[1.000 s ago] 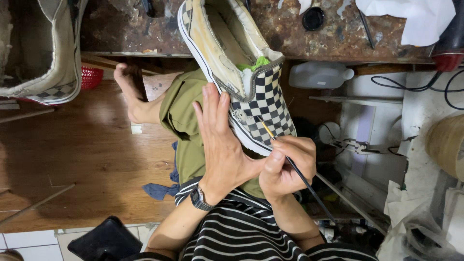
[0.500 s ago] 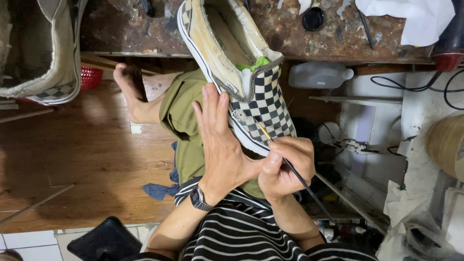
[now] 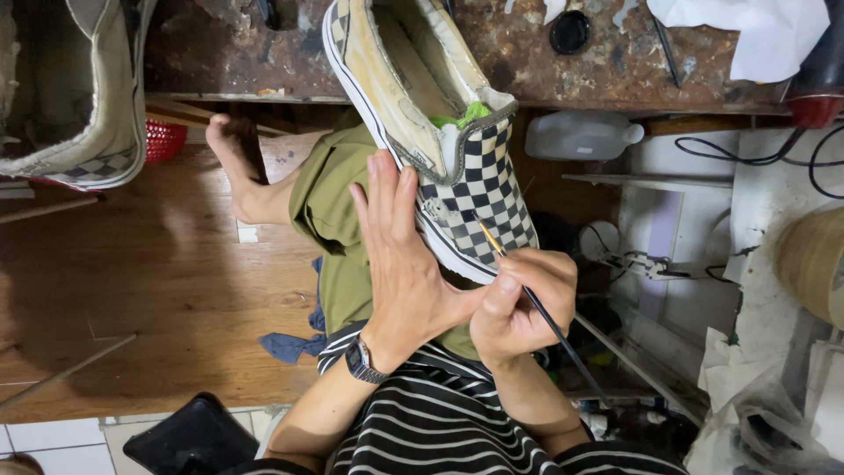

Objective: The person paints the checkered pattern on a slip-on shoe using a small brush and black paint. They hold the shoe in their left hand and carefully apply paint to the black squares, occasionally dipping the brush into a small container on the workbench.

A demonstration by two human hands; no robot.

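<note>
A black-and-white checkered slip-on shoe point(image 3: 479, 189) with a cream side and a white sole rests against the bench edge and my lap. Something green shows inside its opening. My left hand point(image 3: 406, 255) lies flat with straight fingers against the shoe's side and sole, a dark watch on the wrist. My right hand point(image 3: 519, 303) pinches a thin paintbrush point(image 3: 527, 295) with a dark handle, its yellow tip touching the checkered toe area just above the sole.
A second, worn shoe point(image 3: 79, 97) sits at the top left on the stained workbench point(image 3: 607, 62). White paper point(image 3: 756, 31) and a black round lid point(image 3: 570, 31) lie on the bench. A white plastic jug point(image 3: 580, 136), cables, a red basket point(image 3: 163, 139) and a wooden floor point(image 3: 132, 264) are below.
The brush tip has shifted slightly along the checkered toe. My left hand and the shoe stay where they were.
</note>
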